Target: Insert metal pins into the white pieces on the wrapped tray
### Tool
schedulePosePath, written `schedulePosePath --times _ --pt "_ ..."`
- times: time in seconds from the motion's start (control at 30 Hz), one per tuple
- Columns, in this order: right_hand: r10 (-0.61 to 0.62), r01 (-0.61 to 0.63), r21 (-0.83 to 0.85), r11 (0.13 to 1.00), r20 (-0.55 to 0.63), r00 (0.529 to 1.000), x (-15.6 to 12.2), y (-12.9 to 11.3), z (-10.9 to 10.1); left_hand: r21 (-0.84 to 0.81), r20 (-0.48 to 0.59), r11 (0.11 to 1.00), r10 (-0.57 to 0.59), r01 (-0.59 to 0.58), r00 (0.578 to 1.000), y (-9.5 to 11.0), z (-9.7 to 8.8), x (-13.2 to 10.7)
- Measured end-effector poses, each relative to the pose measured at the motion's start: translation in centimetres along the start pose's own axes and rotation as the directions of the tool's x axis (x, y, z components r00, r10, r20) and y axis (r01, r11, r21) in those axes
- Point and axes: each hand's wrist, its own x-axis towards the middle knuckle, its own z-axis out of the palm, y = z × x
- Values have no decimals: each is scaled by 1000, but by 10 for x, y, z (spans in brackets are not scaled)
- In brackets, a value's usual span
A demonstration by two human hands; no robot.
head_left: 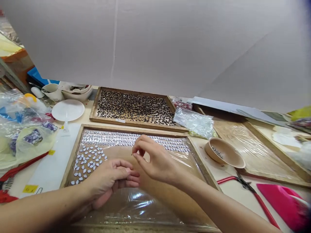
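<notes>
Over a wooden-framed tray [72, 153] covered in clear film, my two hands work close together. My right hand [155, 158] has thumb and forefinger pinched on something tiny that I cannot make out. Just to its left, my left hand [116, 178] is turned partly palm up, with its fingers curled and its thumb pressed against the forefinger; whatever it holds is hidden. Loose white drop-shaped pieces [96, 160] lie scattered on the film at the tray's left. Small pale pieces with dark middles [119, 138] stand in rows along its far side.
Behind lies a second tray [138, 124] full of small dark pieces. At right are a tan bowl [230, 153] with small bits inside, red-handled pliers [262, 207], a pink cloth [282, 200] and another framed tray [274, 147]. Plastic bags [29, 139] and red-handled pliers [21, 168] sit left.
</notes>
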Motion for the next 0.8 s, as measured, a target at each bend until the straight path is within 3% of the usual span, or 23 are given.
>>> schedulePosePath --times 0.17,0.33,0.8 --pt "0 8 -240 971 36 999 23 28 14 26 -73 998 -58 60 996 -4 -2 4" --pt "1 41 -418 908 100 995 34 35 28 13 -75 997 -72 73 995 -3 1 4" --pt "33 37 -473 880 139 990 38 39 34 38 -69 994 -103 106 992 0 6 1"
